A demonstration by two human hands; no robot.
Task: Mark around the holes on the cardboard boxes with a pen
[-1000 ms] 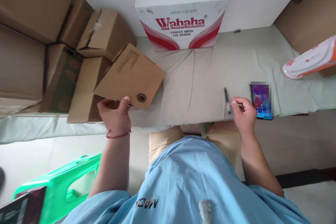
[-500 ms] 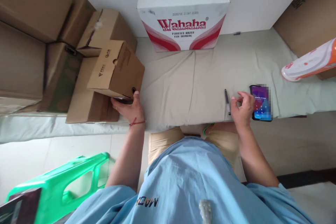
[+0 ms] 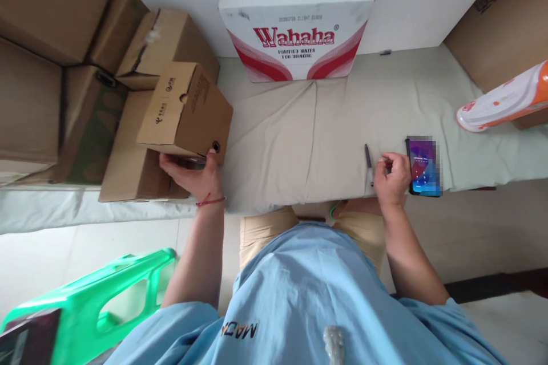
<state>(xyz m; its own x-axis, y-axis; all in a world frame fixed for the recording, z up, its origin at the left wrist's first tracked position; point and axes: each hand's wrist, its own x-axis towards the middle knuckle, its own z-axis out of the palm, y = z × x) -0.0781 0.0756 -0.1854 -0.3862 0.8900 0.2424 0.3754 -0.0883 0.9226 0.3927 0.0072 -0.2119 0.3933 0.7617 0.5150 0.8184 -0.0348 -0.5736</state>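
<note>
My left hand (image 3: 191,174) grips the bottom edge of a small brown cardboard box (image 3: 186,111), thumb against its near corner, holding it above a flat carton (image 3: 128,165) at the left of the cloth-covered table (image 3: 308,131). My right hand (image 3: 391,177) rests on the table edge with its fingers curled, pinched on something small I cannot make out. It lies between a black pen (image 3: 368,163) on its left and a lit phone (image 3: 423,165) on its right, touching the phone's edge.
A white and red Wahaha water carton (image 3: 295,25) stands at the back centre. Brown cartons (image 3: 51,57) are stacked at the left, another at the far right (image 3: 505,17). A white and orange object (image 3: 500,104) lies at the right. A green plastic stool (image 3: 89,313) stands on the floor at lower left.
My left hand has turned the small box from a tilted flat side to upright and drawn it left over the flat carton. My right hand has curled and stayed beside the phone.
</note>
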